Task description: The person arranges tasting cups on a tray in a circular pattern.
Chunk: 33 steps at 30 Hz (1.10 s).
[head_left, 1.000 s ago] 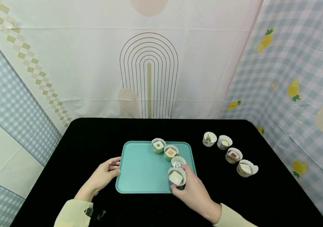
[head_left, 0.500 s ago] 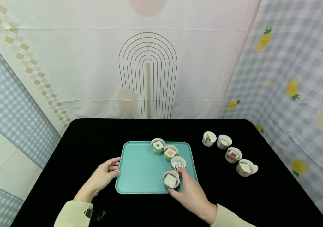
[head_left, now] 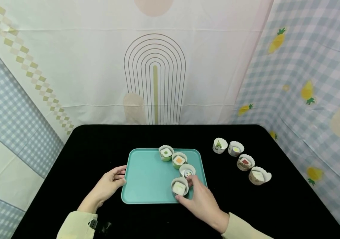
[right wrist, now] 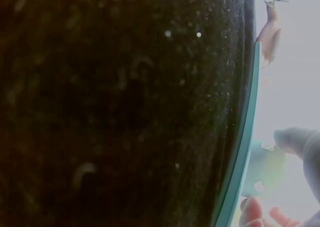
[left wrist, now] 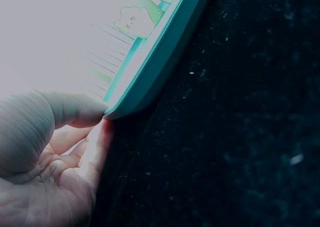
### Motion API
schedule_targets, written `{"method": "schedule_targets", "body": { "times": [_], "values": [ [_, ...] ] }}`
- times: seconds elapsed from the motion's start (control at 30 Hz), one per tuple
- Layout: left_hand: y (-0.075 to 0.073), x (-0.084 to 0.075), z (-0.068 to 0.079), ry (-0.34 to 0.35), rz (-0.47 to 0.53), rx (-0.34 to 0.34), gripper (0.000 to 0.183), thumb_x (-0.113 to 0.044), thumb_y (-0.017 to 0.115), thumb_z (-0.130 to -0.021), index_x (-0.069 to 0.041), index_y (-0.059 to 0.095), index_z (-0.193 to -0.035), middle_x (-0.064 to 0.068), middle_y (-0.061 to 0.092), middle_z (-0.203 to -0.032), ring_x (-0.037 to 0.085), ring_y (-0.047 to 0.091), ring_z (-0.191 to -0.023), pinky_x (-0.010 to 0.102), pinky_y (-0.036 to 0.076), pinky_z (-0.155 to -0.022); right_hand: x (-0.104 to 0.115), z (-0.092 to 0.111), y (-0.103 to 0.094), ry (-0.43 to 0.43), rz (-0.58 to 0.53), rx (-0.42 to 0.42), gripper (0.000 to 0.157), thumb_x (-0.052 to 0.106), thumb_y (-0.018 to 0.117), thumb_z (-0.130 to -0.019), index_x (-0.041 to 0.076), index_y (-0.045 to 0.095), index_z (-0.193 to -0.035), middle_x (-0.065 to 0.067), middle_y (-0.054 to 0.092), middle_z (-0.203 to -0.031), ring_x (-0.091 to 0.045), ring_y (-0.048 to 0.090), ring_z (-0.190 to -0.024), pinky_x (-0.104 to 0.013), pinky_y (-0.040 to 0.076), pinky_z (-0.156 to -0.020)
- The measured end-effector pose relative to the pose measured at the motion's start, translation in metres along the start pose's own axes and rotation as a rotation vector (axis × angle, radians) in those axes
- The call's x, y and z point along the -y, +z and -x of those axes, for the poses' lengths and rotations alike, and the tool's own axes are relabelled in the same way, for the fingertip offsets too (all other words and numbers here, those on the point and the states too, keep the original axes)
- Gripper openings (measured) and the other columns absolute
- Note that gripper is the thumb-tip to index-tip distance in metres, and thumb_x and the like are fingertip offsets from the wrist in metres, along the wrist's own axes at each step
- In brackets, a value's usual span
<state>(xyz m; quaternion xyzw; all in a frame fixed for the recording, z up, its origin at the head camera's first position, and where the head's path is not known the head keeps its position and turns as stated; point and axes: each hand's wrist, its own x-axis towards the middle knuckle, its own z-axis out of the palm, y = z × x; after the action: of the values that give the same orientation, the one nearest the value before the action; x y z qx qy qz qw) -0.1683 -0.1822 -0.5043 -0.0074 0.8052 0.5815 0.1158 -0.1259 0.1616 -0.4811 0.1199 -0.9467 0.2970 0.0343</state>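
Note:
A turquoise tray (head_left: pixel 146 179) lies on the black table, its left rim pinched between the thumb and fingers of my left hand (head_left: pixel 110 182). In the left wrist view the thumb (left wrist: pixel 80 109) is on the rim, fingers below it. At the tray's front right, my right hand (head_left: pixel 204 202) grips a paper baking cup (head_left: pixel 179 188) holding a pale, plain square piece, thumb in front and fingers behind. Just beyond stands a cup with a round face-like top (head_left: pixel 187 171). Behind it are an orange-topped cup (head_left: pixel 179 160) and a green-dotted cup (head_left: pixel 166 153).
Right of the tray, more paper cups stand in a slanting row: one with a green tree shape (head_left: pixel 219 145), one with a yellow spot (head_left: pixel 235 148), one with a red square (head_left: pixel 245 162), and a plain one with an ear-like flap (head_left: pixel 259 176). Printed curtains (head_left: pixel 98 73) hang behind.
My right hand has shifted the gripped cup slightly left on the tray, then a touch back toward the face-topped cup. My left hand stays at the tray's left rim.

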Motion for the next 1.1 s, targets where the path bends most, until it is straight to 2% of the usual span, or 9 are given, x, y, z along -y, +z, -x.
{"method": "schedule_targets", "body": {
  "times": [0.3,0.53,0.77,0.93,1.1],
  "values": [
    [-0.001,0.001,0.001,0.004,0.002,0.003,0.052,-0.007,0.06,-0.095,-0.015,0.044,-0.144,0.008,0.054,-0.126,0.022,0.055,-0.109,0.041,0.048,-0.092,0.0,0.0,-0.003,0.012,-0.016,0.018,0.063,0.045,0.08,-0.076,0.013,0.049,-0.121,0.006,0.056,-0.099,-0.006,0.057,-0.079,-0.026,0.047,-0.066],
    [0.0,0.001,0.0,0.009,-0.013,-0.009,0.052,-0.007,0.06,-0.095,-0.015,0.045,-0.143,0.008,0.053,-0.126,0.022,0.054,-0.109,0.041,0.048,-0.092,-0.002,0.0,-0.015,0.028,-0.076,0.033,0.069,0.05,0.081,-0.073,0.014,0.052,-0.124,0.006,0.058,-0.102,-0.006,0.047,-0.06,-0.023,0.042,-0.05],
    [-0.001,-0.002,-0.001,-0.007,-0.015,0.016,0.053,-0.008,0.062,-0.093,-0.017,0.045,-0.143,0.008,0.051,-0.126,0.023,0.052,-0.112,0.044,0.046,-0.093,-0.022,-0.004,-0.048,0.055,-0.121,-0.051,0.073,0.053,0.082,-0.07,0.015,0.053,-0.125,-0.001,0.063,-0.105,-0.013,0.051,-0.07,-0.025,0.043,-0.056],
    [-0.001,-0.004,-0.004,-0.008,-0.018,0.024,0.056,-0.008,0.063,-0.093,-0.018,0.044,-0.144,0.007,0.051,-0.126,0.023,0.051,-0.112,0.045,0.045,-0.093,-0.046,-0.012,-0.079,0.056,-0.064,-0.13,0.075,0.058,0.076,-0.074,0.014,0.05,-0.129,-0.005,0.063,-0.109,-0.016,0.052,-0.077,-0.029,0.043,-0.063],
    [-0.004,-0.002,-0.003,-0.021,-0.021,0.016,0.056,-0.007,0.063,-0.092,-0.017,0.045,-0.144,0.007,0.051,-0.125,0.022,0.052,-0.111,0.045,0.045,-0.093,-0.077,-0.02,-0.103,0.083,-0.031,-0.127,0.079,0.059,0.07,-0.08,0.011,0.044,-0.138,-0.009,0.058,-0.116,-0.023,0.052,-0.09,-0.037,0.044,-0.071]
  ]
}}
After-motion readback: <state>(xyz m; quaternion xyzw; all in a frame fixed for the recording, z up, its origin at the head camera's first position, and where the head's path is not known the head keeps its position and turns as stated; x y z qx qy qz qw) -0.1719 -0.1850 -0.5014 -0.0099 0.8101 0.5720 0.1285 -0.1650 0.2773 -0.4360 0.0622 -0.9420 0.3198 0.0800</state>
